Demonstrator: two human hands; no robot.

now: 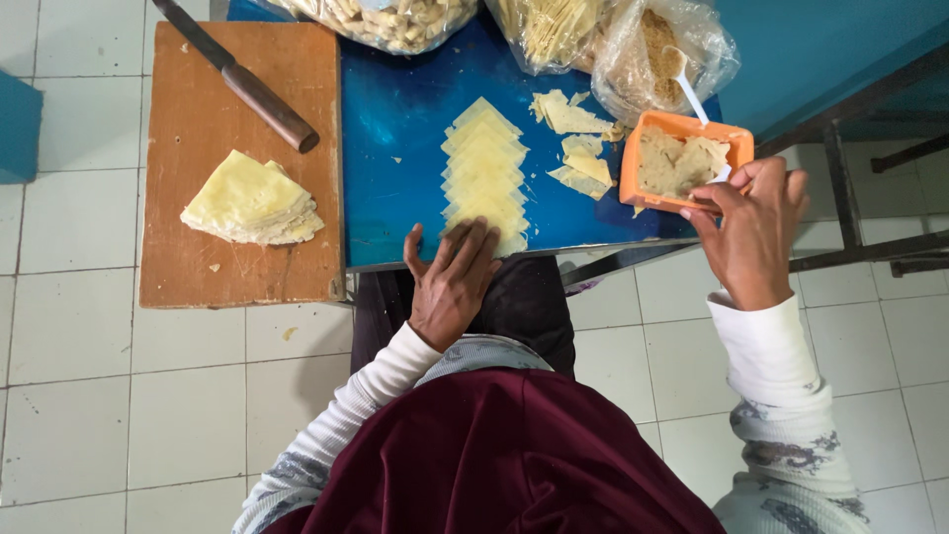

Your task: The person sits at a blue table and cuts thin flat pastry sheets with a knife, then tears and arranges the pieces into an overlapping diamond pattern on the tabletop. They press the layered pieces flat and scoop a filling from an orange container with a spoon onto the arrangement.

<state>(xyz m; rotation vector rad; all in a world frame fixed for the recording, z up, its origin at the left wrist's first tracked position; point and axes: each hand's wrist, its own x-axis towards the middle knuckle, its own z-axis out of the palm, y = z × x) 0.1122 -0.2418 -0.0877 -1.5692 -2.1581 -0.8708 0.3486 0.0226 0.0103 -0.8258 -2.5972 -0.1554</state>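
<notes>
A row of overlapping pale yellow dough wrappers lies down the middle of the blue table. My left hand rests flat on the near end of that row, fingers apart, holding nothing. My right hand grips the near edge of an orange tub of beige filling at the table's right edge. A white spoon stands in the tub. Loose wrapper pieces lie between the row and the tub.
A wooden cutting board at the left carries a stack of folded wrappers and a long knife. Clear plastic bags of food sit at the table's far edge. A dark metal frame stands right, above white floor tiles.
</notes>
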